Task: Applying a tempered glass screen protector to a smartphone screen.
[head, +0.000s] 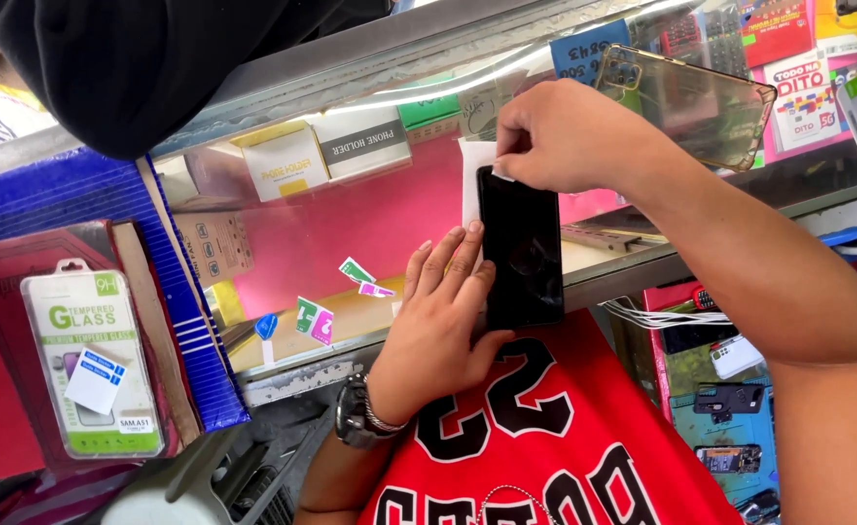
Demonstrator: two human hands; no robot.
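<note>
A glass counter [370, 224] with a metal edge fills the middle of the head view, its pink inner shelf showing through the top. Small cardboard boxes [321, 156] sit inside it under the glass, and a few little coloured stickers [314, 320] lie on the glass near the front edge. To the left, a packaged screen protector [93, 365] in a green and clear wrapper leans on a stack of flat blue and red packs. At the lower edge is the person's red jersey [565, 437] with black and white lettering.

The phone [520, 245] is a black slab with a dark, glossy screen that mirrors the surroundings. It stands lengthwise at the front edge of the counter, its lower end overhanging towards the jersey. A white sheet shows behind its upper left corner.

The left hand [438, 311], with a metal watch [358, 416] on the wrist, lies flat against the phone's left side, fingers stretched out and pressing on its edge rather than curled round it. The right hand [560, 136] is at the phone's top end, thumb and fingertips pinched shut on a small white tab at the upper left corner. A clear phone case [686, 97] with a tinted rim lies on the glass just behind that hand.
</note>
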